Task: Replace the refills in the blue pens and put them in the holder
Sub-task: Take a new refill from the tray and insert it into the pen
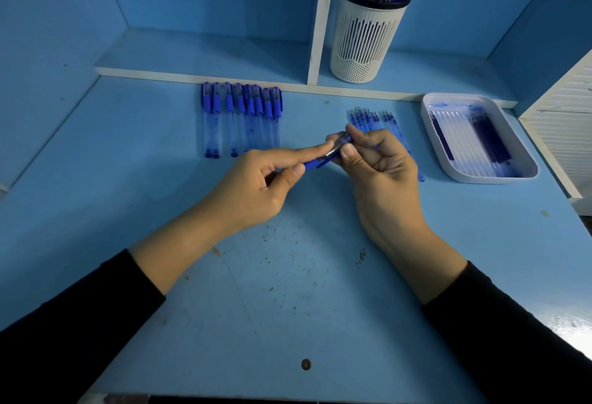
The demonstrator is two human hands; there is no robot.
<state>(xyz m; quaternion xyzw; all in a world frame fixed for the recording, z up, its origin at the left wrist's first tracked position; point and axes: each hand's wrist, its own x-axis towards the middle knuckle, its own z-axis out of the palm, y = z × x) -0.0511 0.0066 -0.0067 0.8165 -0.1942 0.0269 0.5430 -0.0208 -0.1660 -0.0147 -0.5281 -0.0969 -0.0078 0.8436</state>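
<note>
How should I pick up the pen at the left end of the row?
Probably pinch the leftmost pen by its clear barrel, from above. It lies flat with bare desk on its left and another pen close on its right, so bring a finger in from the left.

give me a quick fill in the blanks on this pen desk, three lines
The left hand and right hand grip the same ____ pen.
The white holder on the shelf has a ____ rim.
The row of pens lies to the ____ of the loose refills.
Missing: blue, black, left.
</note>
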